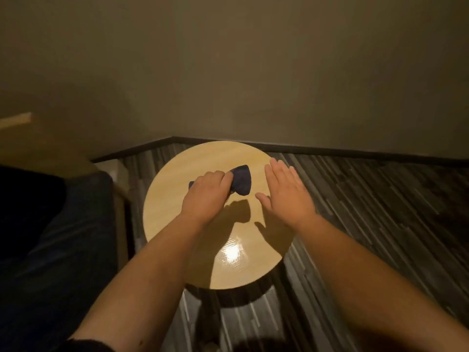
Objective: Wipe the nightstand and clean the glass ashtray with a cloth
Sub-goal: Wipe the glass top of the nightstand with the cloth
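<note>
1. Nightstand [177,174]: one round, pale wooden top on a dark base, standing in a corner of the room on striped flooring [368,199].
2. My left hand [205,194] is closed around one dark blue cloth [242,180], bunched and pressed to the top just toward 12 o'clock of its centre.
3. My right hand [286,196] is spread flat and empty, near the 3 o'clock edge; I cannot tell whether it touches the wood.
4. I judge the wiping step is in hand. A glare patch [232,254] sits toward 6 o'clock.
5. Next I would sweep the cloth toward 6 o'clock, keeping steady downward pressure.
6. Count: one nightstand, one cloth, two hands. No glass ashtray is in view, so it must be found before cleaning.
</note>
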